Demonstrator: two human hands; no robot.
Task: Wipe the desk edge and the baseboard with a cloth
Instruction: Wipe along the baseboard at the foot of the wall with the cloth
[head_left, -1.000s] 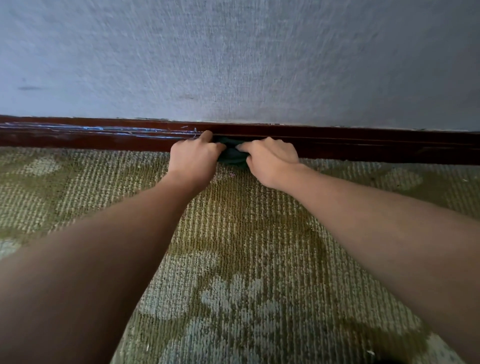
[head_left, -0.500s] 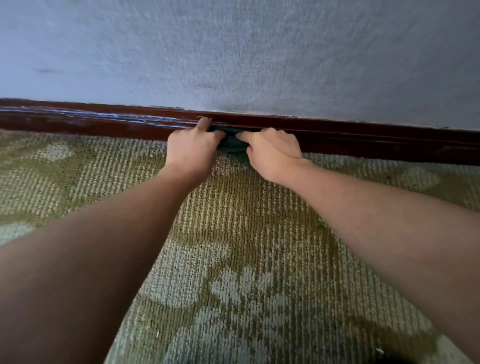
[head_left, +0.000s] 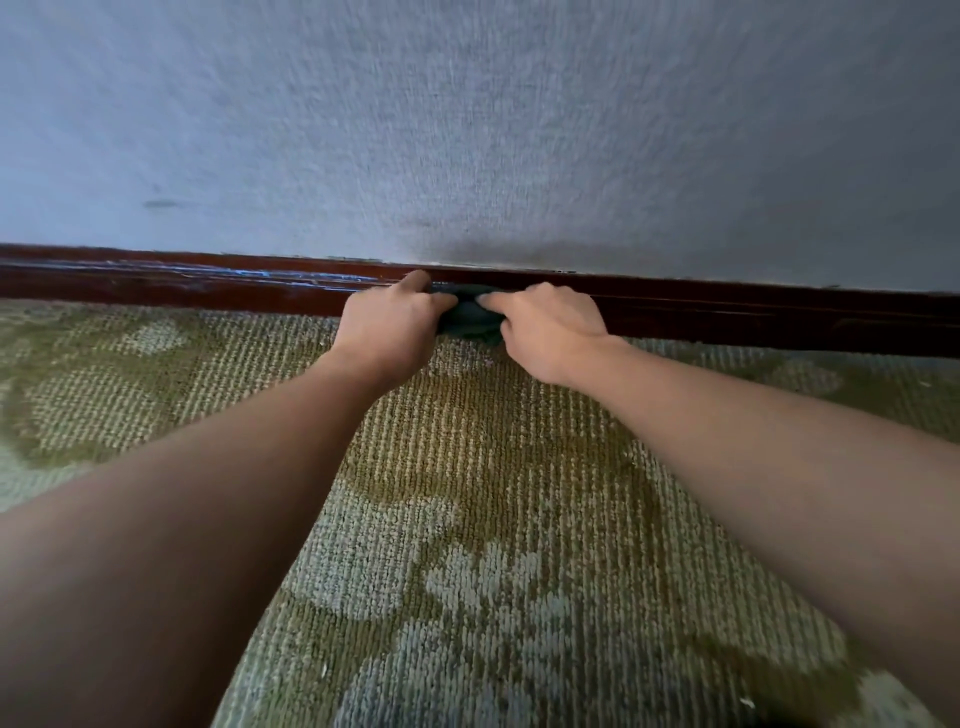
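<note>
Little is changed since earlier: the dark green cloth (head_left: 470, 317) is clenched by left hand (head_left: 387, 325) and right hand (head_left: 545, 332) at frame centre; firm pressure along the dark red wooden baseboard (head_left: 753, 317) is advised.

No text, label, brand, number or sign can be read anywhere in the view.

Baseboard (head_left: 727, 317): dark reddish-brown, glossy, with pale blue-white streaks along its left stretch. Cloth (head_left: 470, 317): dark green. Carpet (head_left: 493, 467): olive green with pale grey-green floral pattern; wall (head_left: 467, 130) plain grey-blue.
</note>
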